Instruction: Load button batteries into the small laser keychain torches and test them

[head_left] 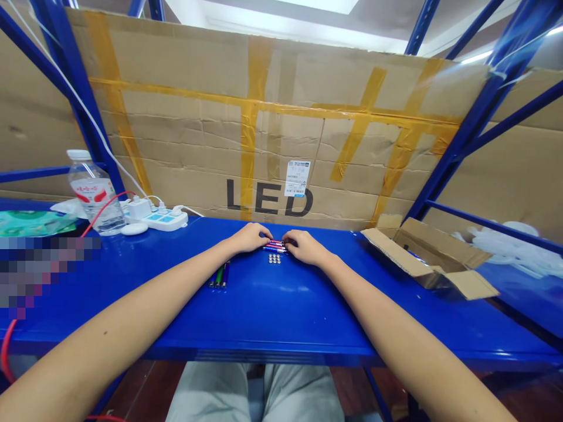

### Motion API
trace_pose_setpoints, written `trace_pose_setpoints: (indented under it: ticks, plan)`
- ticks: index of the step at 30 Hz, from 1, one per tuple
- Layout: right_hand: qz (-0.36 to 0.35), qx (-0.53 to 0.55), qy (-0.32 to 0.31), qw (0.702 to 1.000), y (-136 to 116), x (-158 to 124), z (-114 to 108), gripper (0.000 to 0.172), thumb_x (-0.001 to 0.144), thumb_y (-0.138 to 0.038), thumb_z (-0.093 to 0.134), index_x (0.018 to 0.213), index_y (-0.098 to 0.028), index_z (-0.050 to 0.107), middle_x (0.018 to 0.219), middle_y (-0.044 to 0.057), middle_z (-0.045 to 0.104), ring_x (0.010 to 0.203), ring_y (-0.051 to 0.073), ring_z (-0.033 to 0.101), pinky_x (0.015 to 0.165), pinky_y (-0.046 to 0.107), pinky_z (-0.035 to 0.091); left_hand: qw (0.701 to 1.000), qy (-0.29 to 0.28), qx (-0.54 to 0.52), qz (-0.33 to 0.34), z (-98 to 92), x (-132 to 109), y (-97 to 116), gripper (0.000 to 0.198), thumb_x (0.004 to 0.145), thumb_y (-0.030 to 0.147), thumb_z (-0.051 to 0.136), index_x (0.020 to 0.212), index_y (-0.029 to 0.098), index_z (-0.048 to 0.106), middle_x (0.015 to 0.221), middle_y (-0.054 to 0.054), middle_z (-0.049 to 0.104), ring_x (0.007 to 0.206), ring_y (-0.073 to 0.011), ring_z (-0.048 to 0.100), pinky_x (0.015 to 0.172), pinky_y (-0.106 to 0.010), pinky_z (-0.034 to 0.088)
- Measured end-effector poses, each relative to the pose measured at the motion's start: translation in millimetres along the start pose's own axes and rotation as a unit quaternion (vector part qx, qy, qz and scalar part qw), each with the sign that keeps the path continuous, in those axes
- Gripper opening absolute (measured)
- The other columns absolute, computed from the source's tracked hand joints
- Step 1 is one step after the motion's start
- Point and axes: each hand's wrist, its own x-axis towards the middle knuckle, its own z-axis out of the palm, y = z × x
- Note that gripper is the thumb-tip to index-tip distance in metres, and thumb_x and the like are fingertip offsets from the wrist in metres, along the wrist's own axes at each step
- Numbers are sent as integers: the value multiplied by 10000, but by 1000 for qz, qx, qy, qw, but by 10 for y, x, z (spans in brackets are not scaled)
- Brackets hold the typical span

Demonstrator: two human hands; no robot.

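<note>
In the head view, several slim, shiny pen-like tubes (275,247), red and blue, lie side by side near the back of the blue table. My left hand (253,237) is closed, its curled fingertips at their left ends. At the right ends, my right hand (303,245) has its thumb and fingers bent inward against the tubes. Just in front of them sit several small silver button cells (274,258) in neat rows. More pen-like tubes (219,275), dark and green, lie below my left wrist, partly hidden by the forearm.
An open cardboard box (398,258) with something blue inside stands at the right. A water bottle (94,196), a white power strip (165,220) and a green packet (37,223) occupy the left. A large cardboard panel (197,140) marked LED closes off the back.
</note>
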Motion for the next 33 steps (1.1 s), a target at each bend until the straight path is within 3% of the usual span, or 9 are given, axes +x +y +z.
trace_pose_setpoints:
  ticks: [13,20,28,33]
  plan:
    - [12,-4,-7,1000,39,22,41,189,891,-124,536,983,-142,700,1015,114,668,921,199,608,859,315,452,1000,-12,2,1,-24,-13,-36,201,755,226,615,844,252,792,874,-26,765,808,-228,661,805,-323,468]
    - [24,1,-5,1000,4,20,32,217,906,-100,494,987,-142,691,1032,118,665,953,206,608,883,321,452,1000,6,-3,-13,-32,-21,-15,208,779,216,568,798,232,775,919,-43,766,903,-246,660,866,-321,470]
    - [21,-1,7,1000,-21,33,88,264,947,-125,432,1070,-136,666,1082,122,640,1012,204,592,932,321,438,993,-78,77,-33,-76,3,15,363,891,231,393,1049,184,716,1166,-44,716,1091,-207,625,967,-293,451]
    - [45,-6,21,999,3,36,79,272,942,-113,423,1088,-138,652,1119,127,635,1059,215,573,964,352,420,992,-72,98,-37,-126,-22,41,362,900,245,386,1088,181,688,1219,-58,692,1127,-203,606,984,-290,431]
